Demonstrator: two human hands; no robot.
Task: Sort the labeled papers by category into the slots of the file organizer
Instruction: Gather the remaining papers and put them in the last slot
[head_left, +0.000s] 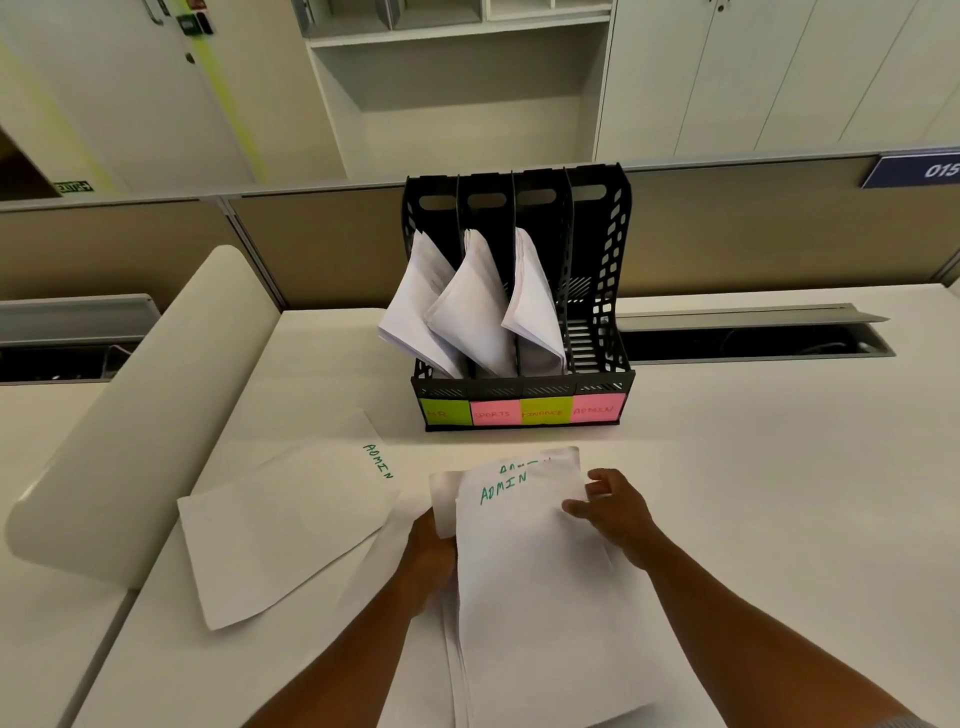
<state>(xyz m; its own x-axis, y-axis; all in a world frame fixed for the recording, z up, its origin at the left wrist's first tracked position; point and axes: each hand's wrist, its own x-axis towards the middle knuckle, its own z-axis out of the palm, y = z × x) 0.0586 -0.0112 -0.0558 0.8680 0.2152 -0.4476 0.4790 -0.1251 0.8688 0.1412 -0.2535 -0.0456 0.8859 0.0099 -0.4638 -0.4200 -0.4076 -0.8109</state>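
While organizer (519, 395) waits, both hands grip ADMIN stack (535, 571).

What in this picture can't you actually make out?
- Head view: how many sheets are in the ADMIN stack; the top sheet covers them.
- The left hand: its fingers are hidden under the stack.
- Writing on the papers in the organizer: too small and curled.
- The sign: cut off by the right edge.

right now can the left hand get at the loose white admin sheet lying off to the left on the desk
Probably yes: the loose white sheet marked ADMIN lies uncovered just left of the left hand, but that hand grips the white ADMIN paper stack and must let go first.
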